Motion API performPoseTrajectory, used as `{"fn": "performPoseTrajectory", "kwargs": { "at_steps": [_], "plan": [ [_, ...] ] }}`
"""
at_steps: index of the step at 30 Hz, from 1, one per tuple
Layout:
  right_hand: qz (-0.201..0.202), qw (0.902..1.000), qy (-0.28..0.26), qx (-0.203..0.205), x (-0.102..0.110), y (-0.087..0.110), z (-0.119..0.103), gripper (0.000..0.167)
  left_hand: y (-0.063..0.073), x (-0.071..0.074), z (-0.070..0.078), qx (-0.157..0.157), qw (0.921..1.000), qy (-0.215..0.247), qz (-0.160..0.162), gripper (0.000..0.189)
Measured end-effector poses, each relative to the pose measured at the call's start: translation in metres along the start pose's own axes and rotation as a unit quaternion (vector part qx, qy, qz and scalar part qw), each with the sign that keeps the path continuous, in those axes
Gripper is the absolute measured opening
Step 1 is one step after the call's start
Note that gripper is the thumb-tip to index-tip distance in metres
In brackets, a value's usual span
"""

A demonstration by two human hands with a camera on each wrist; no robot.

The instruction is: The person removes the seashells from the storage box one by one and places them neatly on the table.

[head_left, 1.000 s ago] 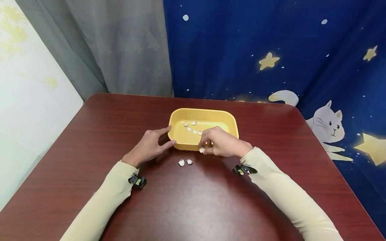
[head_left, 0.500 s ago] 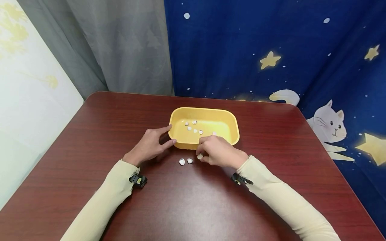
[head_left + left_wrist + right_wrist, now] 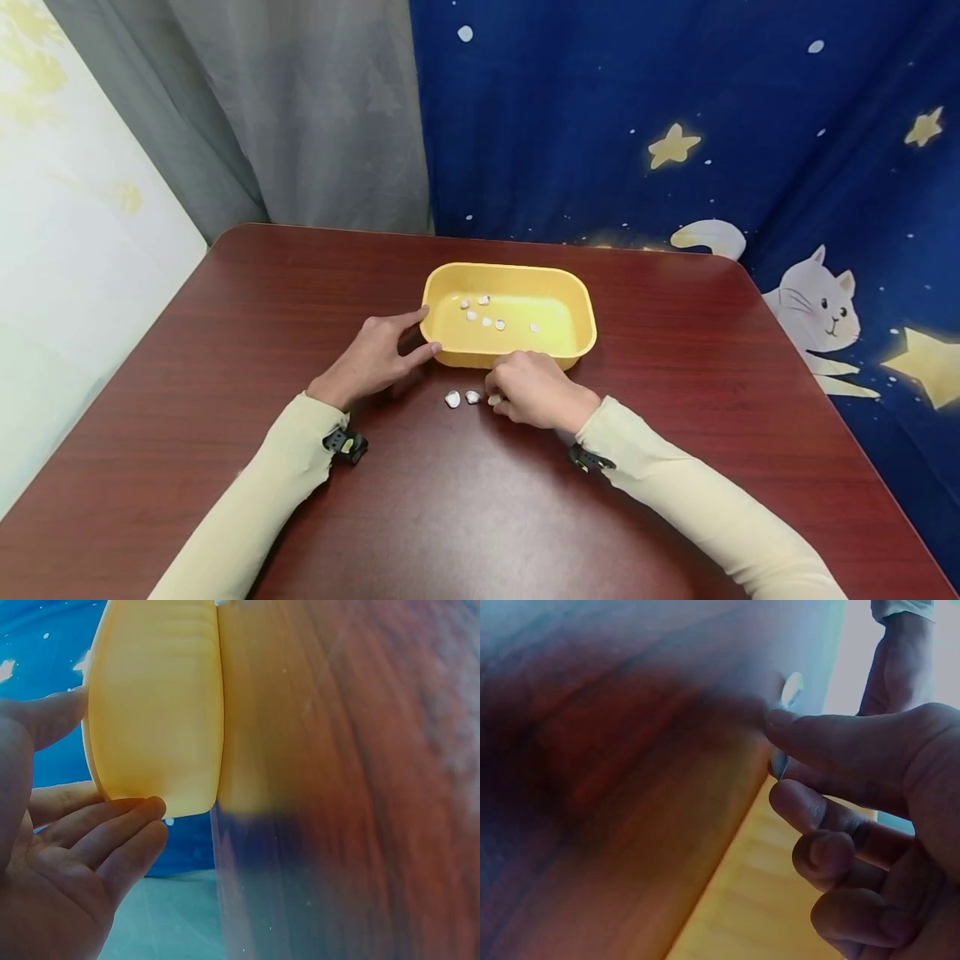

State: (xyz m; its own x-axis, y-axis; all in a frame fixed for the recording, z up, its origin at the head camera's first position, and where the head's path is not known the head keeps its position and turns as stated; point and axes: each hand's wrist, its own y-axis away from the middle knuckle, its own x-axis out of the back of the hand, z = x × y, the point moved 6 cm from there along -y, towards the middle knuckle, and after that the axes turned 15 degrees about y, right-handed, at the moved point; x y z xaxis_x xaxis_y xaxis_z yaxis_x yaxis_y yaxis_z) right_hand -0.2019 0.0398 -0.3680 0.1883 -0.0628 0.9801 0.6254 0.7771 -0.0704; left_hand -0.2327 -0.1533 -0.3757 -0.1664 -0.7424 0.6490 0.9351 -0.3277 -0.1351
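Observation:
A small white shell (image 3: 494, 400) is pinched between the thumb and fingertips of my right hand (image 3: 536, 392), low over the table in front of a yellow plastic tub (image 3: 517, 267). In the right wrist view, part of that shell (image 3: 778, 763) shows below the thumb. Just left of these fingers, two similar shells (image 3: 472, 397) lie side by side on the table. My left hand (image 3: 371, 358) touches the tub's left end with thumb and fingers spread apart. The left wrist view shows its fingertips against the tub's end wall (image 3: 157, 705).
Inside the tub lie several more small shells (image 3: 487, 322), mostly toward its left half. The tub stands on a dark red-brown table (image 3: 480, 517). Behind the table hang a grey curtain (image 3: 330, 117) and a blue one (image 3: 540, 108) with stars.
My right hand has come down from the tub's near rim to the table, moving slightly left with the shell, and is now beside the two shells. My left hand stays at the tub.

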Motion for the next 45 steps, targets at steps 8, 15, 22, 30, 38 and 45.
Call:
{"fn": "performPoseTrajectory", "kwargs": {
  "at_steps": [8,15,22,30,38,45],
  "plan": [
    [-0.002,0.9998,-0.001,-0.018,-0.01,-0.002,0.003,0.016,-0.002,0.001,-0.005,0.008,1.0,0.004,-0.004,0.069],
    [0.001,0.9995,-0.022,-0.024,-0.013,-0.003,0.004,0.009,-0.003,0.002,-0.004,0.001,1.0,0.01,-0.003,0.069],
    [-0.009,0.9986,-0.045,-0.027,-0.016,-0.002,0.005,0.006,-0.002,0.001,-0.006,0.01,0.9999,0.009,-0.005,0.07],
    [-0.016,0.9974,-0.062,-0.032,-0.016,0.002,0.008,0.008,-0.002,0.0,-0.005,0.005,0.9999,0.008,-0.008,0.069],
    [-0.02,0.9966,-0.073,-0.032,-0.011,0.005,0.009,0.009,-0.002,0.0,-0.004,0.005,0.9999,0.01,-0.007,0.069],
    [-0.018,0.9944,-0.102,-0.02,-0.004,0.011,0.013,0.007,-0.003,-0.001,-0.004,-0.002,0.9999,0.011,-0.005,0.069]
  ]
}}
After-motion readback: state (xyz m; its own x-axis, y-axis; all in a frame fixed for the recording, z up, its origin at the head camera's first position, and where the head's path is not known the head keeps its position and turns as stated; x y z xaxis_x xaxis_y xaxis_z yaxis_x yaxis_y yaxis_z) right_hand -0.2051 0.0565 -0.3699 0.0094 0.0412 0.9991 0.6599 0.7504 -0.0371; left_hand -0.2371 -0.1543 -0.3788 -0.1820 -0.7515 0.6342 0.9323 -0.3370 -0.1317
